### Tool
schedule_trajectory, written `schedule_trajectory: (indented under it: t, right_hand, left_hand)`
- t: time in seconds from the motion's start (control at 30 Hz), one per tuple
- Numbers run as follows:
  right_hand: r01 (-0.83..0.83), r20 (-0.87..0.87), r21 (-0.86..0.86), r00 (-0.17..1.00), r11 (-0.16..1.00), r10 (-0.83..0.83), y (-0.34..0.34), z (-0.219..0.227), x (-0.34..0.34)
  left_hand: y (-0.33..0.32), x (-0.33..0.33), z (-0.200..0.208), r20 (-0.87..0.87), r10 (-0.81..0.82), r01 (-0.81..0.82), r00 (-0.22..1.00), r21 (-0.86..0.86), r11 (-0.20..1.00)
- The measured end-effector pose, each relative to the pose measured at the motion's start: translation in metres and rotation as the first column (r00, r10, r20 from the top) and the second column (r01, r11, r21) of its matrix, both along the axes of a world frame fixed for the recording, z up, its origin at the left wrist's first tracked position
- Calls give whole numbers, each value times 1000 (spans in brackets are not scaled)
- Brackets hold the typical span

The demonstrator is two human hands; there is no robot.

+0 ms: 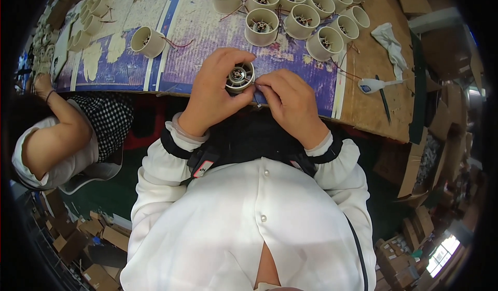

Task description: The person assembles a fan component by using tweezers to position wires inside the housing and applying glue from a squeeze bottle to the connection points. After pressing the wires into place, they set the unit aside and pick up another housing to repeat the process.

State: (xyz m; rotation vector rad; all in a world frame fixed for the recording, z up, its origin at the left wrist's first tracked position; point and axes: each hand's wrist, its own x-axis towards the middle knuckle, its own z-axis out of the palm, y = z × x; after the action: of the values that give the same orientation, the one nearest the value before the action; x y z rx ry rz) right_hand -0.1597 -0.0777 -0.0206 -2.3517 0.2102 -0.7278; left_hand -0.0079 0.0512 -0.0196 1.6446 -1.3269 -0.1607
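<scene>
My left hand (211,91) is wrapped round a small pale cup-shaped housing (251,69), its open end facing up. A round metal motor part (238,75) sits inside the housing. At the housing's right side, the thumb and forefinger of my right hand (293,103) are pinched together on a thin wire. The wire's lower end (259,104) hangs below these fingertips with a small light tip. Just beyond my hands stands a similar cream housing (261,27) with a motor in it.
Several more cream housings with wires crowd the table's far side, and one housing (148,42) stands alone at left. A white cloth (389,47), a white tool-like item (371,86) and a dark pen-like stick (385,104) lie at right. Another person (57,130) sits at left. Cardboard boxes (423,161) stand at right.
</scene>
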Motion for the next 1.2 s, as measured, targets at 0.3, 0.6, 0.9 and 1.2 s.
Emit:
schedule_trajectory:
  t: [0.3, 0.6, 0.9, 1.2]
  right_hand:
    - [-46, 4, -115, 999, 992, 47, -3, -4, 0]
    - [-113, -12, -194, 994, 974, 113, -1, 0, -4]
    - [-143, -88, -356, 989, 923, 119, -3, 6, -10]
    - [-232, -198, -449, 968, 863, 157, -7, 20, -2]
  left_hand:
    - [1, 5, 5, -53, -83, 84, 995, 15, 996]
    - [3, 2, 0, 24, 7, -6, 1000, -37, 999]
    - [5, -4, -1, 36, 60, -59, 998, -40, 997]
    - [2, 1, -5, -11, -3, 2, 1000, -58, 998]
